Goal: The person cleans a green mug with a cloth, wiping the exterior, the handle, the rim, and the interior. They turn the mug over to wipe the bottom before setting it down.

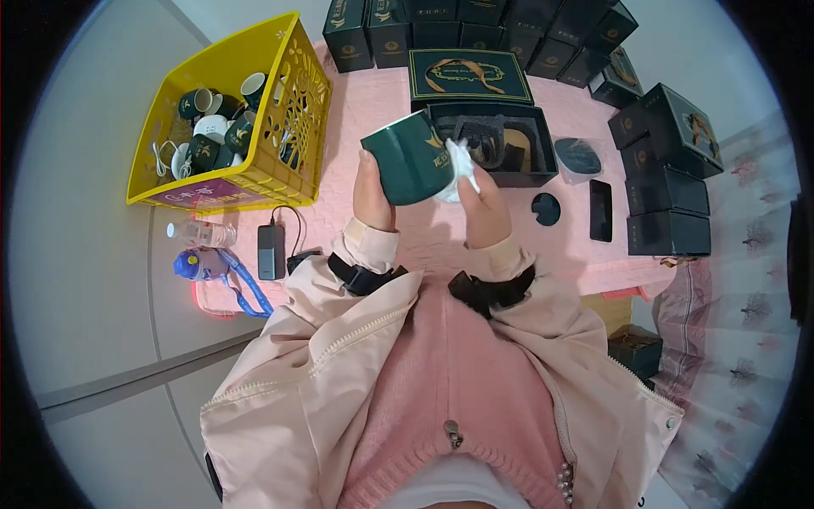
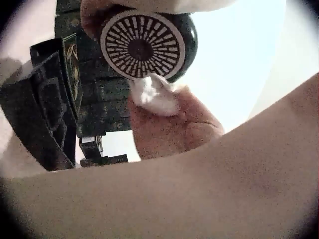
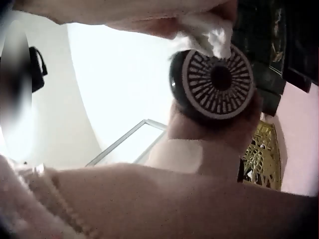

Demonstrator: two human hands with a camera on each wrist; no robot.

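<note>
My left hand (image 1: pixel 373 193) holds a dark green mug (image 1: pixel 405 163) with gold print, tilted over the table in the head view. In my right hand (image 1: pixel 486 210) is a crumpled white cloth or tissue (image 1: pixel 459 174), pinched and held against the mug's side near its base. Both wrist views show the mug's underside (image 2: pixel 142 45) with a pale ring and radiating bars; the white cloth (image 3: pixel 212 42) lies at its edge. Just beyond the hands stands an open dark gift box (image 1: pixel 530 174) with a foam insert, its lid (image 1: pixel 466 64) with a gold ribbon behind it.
A yellow crate (image 1: pixel 292 161) at left contains several mugs and white cabled items. Near it are a clear bottle (image 1: pixel 203 232), a blue-capped bottle (image 1: pixel 200 265) and a power bank (image 1: pixel 271 252). Right are a dark round piece (image 1: pixel 546 209), a phone (image 1: pixel 601 210) and stacked dark boxes (image 1: pixel 668 232).
</note>
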